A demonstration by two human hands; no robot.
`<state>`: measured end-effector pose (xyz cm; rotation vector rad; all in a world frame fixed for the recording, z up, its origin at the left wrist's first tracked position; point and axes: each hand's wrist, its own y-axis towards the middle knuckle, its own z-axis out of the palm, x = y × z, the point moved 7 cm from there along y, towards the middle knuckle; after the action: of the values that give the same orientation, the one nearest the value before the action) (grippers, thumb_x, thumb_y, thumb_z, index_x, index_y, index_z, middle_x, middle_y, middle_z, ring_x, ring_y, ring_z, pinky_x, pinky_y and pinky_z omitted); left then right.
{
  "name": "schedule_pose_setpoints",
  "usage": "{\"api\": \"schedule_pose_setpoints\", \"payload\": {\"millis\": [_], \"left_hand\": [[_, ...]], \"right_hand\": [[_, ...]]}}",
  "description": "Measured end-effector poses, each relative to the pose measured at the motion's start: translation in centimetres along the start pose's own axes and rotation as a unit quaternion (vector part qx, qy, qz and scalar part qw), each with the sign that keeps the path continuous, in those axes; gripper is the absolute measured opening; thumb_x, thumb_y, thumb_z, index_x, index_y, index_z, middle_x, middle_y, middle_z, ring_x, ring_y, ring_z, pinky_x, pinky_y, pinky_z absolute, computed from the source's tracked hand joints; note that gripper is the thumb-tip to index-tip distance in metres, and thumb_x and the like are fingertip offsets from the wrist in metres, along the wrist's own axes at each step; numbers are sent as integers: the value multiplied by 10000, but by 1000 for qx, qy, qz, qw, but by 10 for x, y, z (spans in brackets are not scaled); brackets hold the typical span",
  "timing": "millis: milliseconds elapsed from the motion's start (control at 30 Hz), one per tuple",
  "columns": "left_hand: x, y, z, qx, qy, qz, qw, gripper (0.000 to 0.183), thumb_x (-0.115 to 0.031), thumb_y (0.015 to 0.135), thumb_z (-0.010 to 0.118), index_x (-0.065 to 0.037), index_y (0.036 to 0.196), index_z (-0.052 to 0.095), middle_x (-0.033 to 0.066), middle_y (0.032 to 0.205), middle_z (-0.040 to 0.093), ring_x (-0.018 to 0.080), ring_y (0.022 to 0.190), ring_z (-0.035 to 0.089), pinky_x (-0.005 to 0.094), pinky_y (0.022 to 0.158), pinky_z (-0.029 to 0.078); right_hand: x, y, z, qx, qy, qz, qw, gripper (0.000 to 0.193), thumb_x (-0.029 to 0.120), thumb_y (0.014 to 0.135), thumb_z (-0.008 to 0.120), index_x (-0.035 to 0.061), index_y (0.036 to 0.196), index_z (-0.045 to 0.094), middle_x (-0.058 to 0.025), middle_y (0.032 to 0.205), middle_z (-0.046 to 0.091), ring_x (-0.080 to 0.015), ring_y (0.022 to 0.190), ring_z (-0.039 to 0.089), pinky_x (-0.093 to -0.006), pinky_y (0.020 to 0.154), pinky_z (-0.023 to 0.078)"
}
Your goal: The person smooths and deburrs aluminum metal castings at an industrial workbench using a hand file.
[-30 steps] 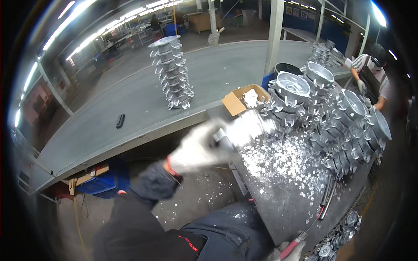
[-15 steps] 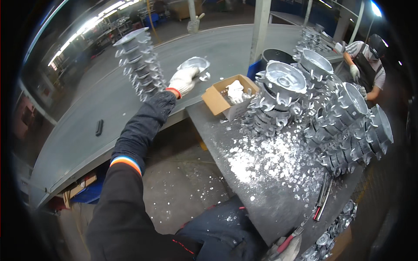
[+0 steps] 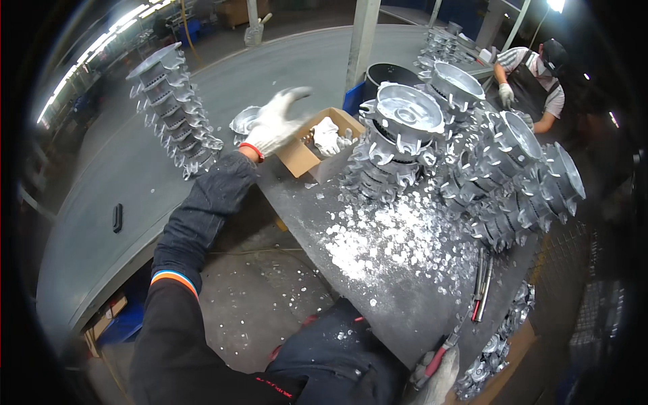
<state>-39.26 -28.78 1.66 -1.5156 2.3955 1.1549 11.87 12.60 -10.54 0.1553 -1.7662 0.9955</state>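
Observation:
My left hand (image 3: 273, 125), in a white knit glove with a red cuff, reaches over the edge of the grey table with its fingers apart. They are smeared by motion, and nothing shows in them. Partly behind it lies a single round metal casting (image 3: 244, 120) on the long surface. Left of that casting stands a tall, leaning stack of finned castings (image 3: 170, 108). Low at the bench's near edge, my gloved right hand (image 3: 443, 378) is closed on red-handled pliers (image 3: 436, 362); the lower frame edge cuts part of this hand off.
A cardboard box (image 3: 297, 158) holding a white glove stands beside stacked castings (image 3: 409, 115) on the dark bench (image 3: 378, 317). Silvery flakes (image 3: 378, 243) litter the bench. Slim tools (image 3: 480, 287) lie right. A co-worker (image 3: 533, 81) works at the far right. A dark bar (image 3: 117, 217) lies left.
My left hand has come off the single casting and moved right, toward the cardboard box. The whole view has shifted, so things sit farther left. My right hand still holds the pliers.

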Motion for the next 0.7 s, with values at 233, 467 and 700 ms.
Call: {"api": "schedule_pose_setpoints", "payload": {"millis": [233,467,700], "left_hand": [[-184,29,0,99,-59,125,985,732,-513,906,907,-188,1523,683,188,1520,678,389,1269,752,483,1106,594],[-159,45,16,102,-98,17,990,499,-364,859,948,-59,1220,790,150,1176,773,280,1057,770,424,951,603],[-243,-39,-12,52,-128,149,979,449,25,694,984,-69,1079,772,189,1547,678,295,1327,725,387,1062,606]], "right_hand": [[-25,24,-22,85,74,-82,990,540,572,1204,509,118,1493,550,-77,769,647,-213,447,589,-373,370,491],[-36,33,-30,156,195,-131,959,668,534,1194,576,103,1689,454,-124,809,687,-237,490,616,-399,424,526],[-39,19,-34,202,188,-171,946,705,489,1186,625,40,1695,434,-138,877,718,-210,561,670,-358,482,549]]}}
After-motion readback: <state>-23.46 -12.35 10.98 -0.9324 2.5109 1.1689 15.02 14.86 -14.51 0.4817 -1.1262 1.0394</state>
